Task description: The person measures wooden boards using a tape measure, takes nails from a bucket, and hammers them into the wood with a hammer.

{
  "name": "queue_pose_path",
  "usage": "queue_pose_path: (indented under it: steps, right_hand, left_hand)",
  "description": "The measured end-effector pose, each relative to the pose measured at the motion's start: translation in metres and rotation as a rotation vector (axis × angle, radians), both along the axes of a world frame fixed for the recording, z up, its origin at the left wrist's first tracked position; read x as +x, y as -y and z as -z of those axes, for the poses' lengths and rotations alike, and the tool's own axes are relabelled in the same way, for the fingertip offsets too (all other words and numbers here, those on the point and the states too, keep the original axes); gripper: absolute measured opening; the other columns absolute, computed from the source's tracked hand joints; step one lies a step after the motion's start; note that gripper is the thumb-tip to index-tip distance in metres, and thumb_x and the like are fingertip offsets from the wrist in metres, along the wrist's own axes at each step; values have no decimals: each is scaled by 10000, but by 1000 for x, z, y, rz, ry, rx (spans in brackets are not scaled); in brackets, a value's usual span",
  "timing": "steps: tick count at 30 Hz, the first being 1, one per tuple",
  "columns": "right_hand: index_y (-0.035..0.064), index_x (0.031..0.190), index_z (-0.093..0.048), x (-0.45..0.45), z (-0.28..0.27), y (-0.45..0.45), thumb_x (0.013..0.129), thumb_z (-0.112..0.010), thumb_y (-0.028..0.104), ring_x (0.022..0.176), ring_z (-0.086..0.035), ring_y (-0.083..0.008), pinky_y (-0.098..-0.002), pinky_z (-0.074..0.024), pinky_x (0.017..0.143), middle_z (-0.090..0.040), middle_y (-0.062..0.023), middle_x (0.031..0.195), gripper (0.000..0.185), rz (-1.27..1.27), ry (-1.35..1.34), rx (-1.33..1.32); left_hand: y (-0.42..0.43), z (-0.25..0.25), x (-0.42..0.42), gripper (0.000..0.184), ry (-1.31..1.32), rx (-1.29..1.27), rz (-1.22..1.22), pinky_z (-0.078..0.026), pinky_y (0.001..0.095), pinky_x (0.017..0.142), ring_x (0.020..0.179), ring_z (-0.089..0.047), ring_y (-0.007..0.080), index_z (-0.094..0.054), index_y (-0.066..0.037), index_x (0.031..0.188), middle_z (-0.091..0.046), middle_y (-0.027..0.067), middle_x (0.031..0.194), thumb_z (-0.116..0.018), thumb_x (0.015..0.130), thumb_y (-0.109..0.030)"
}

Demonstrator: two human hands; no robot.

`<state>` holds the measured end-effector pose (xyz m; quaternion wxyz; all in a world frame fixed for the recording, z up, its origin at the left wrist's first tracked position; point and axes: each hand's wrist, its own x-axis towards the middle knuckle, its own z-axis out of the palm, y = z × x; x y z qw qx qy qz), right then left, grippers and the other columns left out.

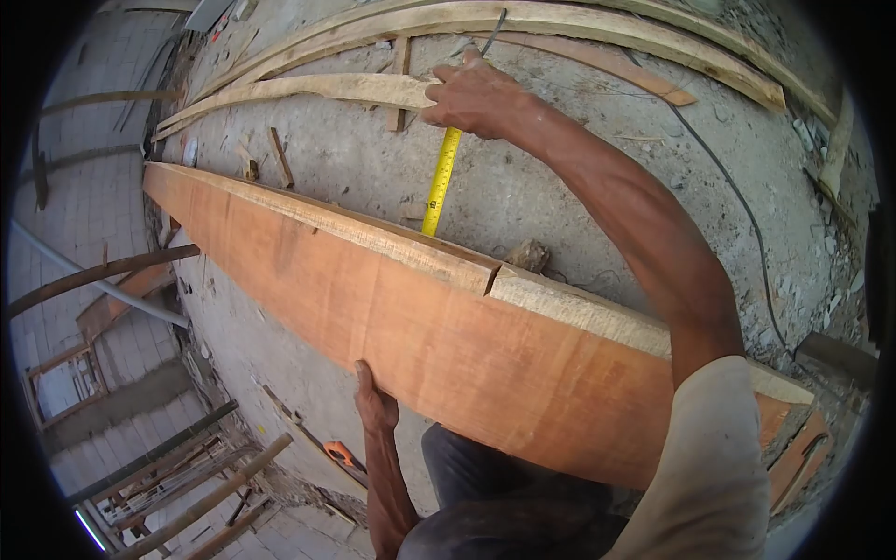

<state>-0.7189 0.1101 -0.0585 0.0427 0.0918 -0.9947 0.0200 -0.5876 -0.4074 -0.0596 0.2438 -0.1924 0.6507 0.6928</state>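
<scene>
A long reddish-brown plywood panel [373,299] lies slanted across the view, a pale timber batten [401,245] along its upper edge. There is a narrow gap between two lengths of the batten. At the panel's lower edge my left hand [375,403] is closed on it, thumb on the near face and fingers mostly hidden. Beyond the panel, my right hand [474,96] is curled round the upper part of a yellow tape measure [441,182]. The blade runs down to the batten, where its lower end is hidden. A loose timber strip [345,88] ends beside my right fingers.
Long timber beams [597,26] curve across the far floor. A dark cable [737,187] trails over the concrete on the right. Rubble [528,255] sits behind the panel. At lower left are an orange-handled tool [339,454] and several poles [215,490].
</scene>
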Motion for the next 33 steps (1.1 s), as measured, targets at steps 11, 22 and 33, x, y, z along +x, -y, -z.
queue_pose_path:
  steps: [11,22,33]
  right_hand:
    - [217,1241,-680,75,0,-43,673,-945,146,1241,-630,-274,-533,-483,1070,-691,-50,1172,631,69,265,152]
    - [110,1259,-627,130,18,-11,691,-936,243,1241,-542,-346,-494,-471,1000,-580,-150,1238,661,128,270,84]
    - [-30,1489,-551,91,-38,132,1082,-601,499,1265,-636,-308,-444,-453,1118,-670,-232,1362,669,142,539,-1117]
  left_hand:
    - [11,12,0,611,-61,-110,-126,-535,392,1060,1217,-679,229,-606,56,1397,-703,159,1350,-612,1106,-481]
    - [6,24,3,483,-87,-238,-273,-522,275,702,820,-644,96,-678,16,1227,-738,49,1030,-641,1097,-448]
    - [1,38,7,477,-155,-64,-373,-547,293,801,927,-656,119,-644,35,1226,-728,73,1087,-661,1086,-421]
